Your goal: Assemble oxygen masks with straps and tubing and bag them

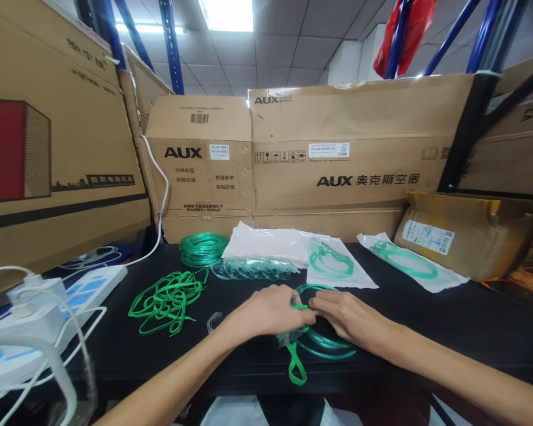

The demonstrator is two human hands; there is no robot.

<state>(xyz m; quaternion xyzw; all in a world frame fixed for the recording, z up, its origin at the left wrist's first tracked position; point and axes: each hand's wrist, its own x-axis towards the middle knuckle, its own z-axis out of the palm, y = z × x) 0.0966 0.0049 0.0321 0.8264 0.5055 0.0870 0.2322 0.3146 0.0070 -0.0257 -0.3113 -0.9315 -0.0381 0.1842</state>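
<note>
My left hand (273,310) is closed around a clear greenish plastic piece (286,339), which looks like a mask and is mostly hidden by the fingers. A green elastic strap (296,368) hangs from it in a loop over the table's front edge. My right hand (349,316) meets the left one, its thumb and fingers pinched at the strap's upper part; the exact grip is partly hidden. Beneath and beside the right hand lies a coil of green tubing (333,348). Left of my left hand rests a small clear plastic piece (214,321).
Loose green straps (171,302) and coiled green tubing (202,248) lie at left. Behind stand stacked clear masks (255,269), white pouches (266,244) and bagged tubing sets (333,260). Power strips (93,290) with cables crowd the left; cardboard boxes (328,136) wall the back.
</note>
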